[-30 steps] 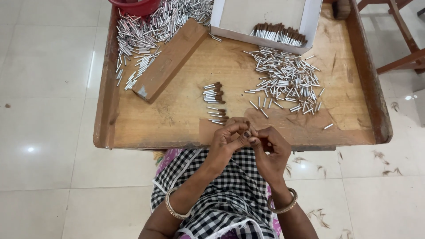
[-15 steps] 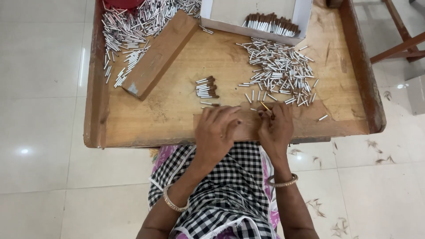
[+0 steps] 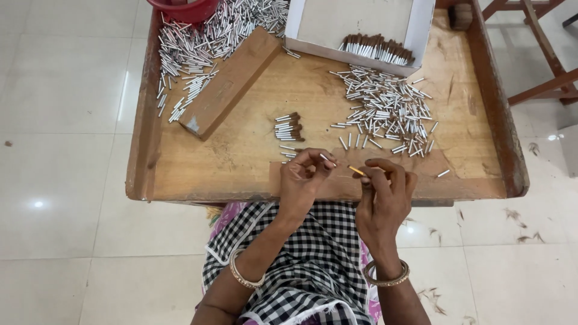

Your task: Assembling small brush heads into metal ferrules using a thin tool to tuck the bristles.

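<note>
My left hand [image 3: 303, 180] pinches a small white tube [image 3: 328, 159] between its fingertips above the near edge of the wooden tray table [image 3: 241, 150]. My right hand [image 3: 385, 192] holds a thin yellow-tipped stick [image 3: 356, 171] that points towards the tube. The two hands are a short gap apart. A small row of brown-tipped white tubes [image 3: 289, 127] lies just beyond my left hand. A loose heap of white tubes [image 3: 388, 111] lies beyond my right hand.
A white cardboard box [image 3: 361, 24] with brown-tipped tubes stands at the back. A wooden block [image 3: 232, 81] lies slantwise at the left, with more white tubes [image 3: 198, 45] behind it. A red container [image 3: 183, 9] sits at the far left corner. Wooden furniture legs [image 3: 542, 54] stand at the right.
My hands were pressed together at the tray's near edge; they have now drawn apart, the left with a tube and the right with a stick. The camera has shifted slightly.
</note>
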